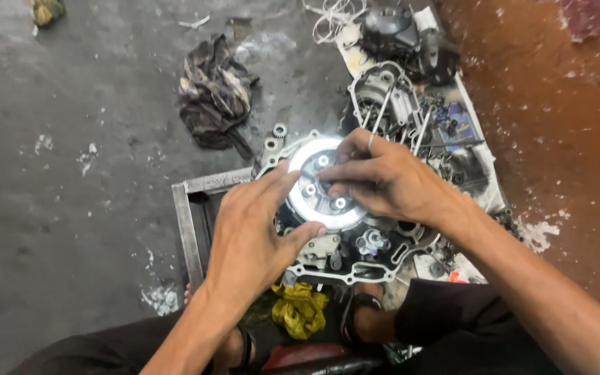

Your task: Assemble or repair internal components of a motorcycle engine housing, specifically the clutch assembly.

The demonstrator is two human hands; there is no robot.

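L hand [248, 232] is bracing the round clutch plate [317, 186] w/ spread, open fingers so it's not turning, while R hand [383, 182] is pinching a thin metal tool [378, 125] over its bolts, engine case [355, 260] sitting on a steel frame [192, 208].

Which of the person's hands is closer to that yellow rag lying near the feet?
Left. The left hand lies just above the yellow rag; the right hand is farther up, over the round metal disc.

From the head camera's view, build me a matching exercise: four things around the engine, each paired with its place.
Things:
1. yellow rag
2. dark crumpled cloth
3. round silver plate
4. metal frame

Places:
A. under both hands, on the engine case
B. on the grey floor, far left of the engine
C. near the person's feet, below the engine
D. beneath the engine's left side

Pairs: 1-C, 2-B, 3-A, 4-D
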